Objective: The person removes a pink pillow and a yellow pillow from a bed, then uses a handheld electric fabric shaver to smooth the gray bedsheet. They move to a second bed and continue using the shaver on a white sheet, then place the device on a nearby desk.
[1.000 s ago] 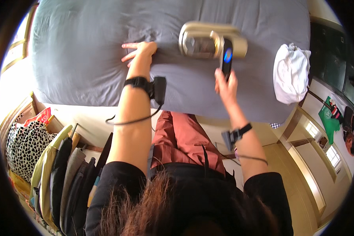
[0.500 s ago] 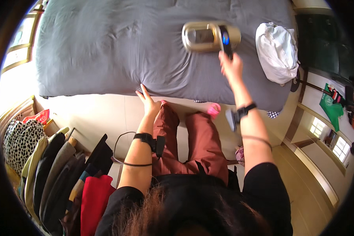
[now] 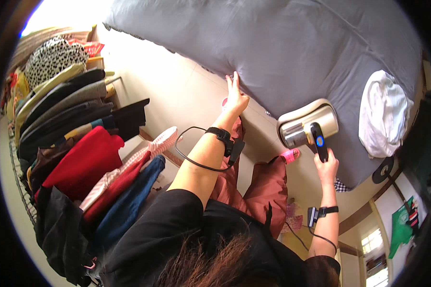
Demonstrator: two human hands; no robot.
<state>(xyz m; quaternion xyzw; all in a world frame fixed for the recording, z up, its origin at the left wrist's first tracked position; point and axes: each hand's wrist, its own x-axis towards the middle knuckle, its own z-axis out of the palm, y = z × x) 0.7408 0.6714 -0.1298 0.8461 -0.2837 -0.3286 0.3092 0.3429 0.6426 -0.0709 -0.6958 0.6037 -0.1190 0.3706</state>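
Hand vacuum (image 3: 328, 120), one, pale gold with black handle (image 3: 317, 136) and lit blue spot: located at the near edge of the bed, partly over the grey sheet (image 3: 292, 52) and partly past its border; contact between base and sheet cannot be told. Right hand (image 3: 327, 167): fingers wrapped around the lower end of the handle, a firm hold by appearance. Left hand (image 3: 236, 101): holding nothing, two fingers extended toward the sheet's edge; touching or just beside it, cannot tell. Handling note, by judgement: the vacuum's base is best laid flat and fully on the sheet, since an overhanging end would likely tip and lose contact; slow, overlapping strokes with light pressure should suit thin fabric, and the left hand would serve well pressed flat to tension the creases. White cloth (image 3: 385, 117), bunched, on the sheet to the vacuum's right, apart from it: best given a wide berth. Black cord (image 3: 176, 142), looped from the left wrist strap (image 3: 220, 134): best held away from the sheet.
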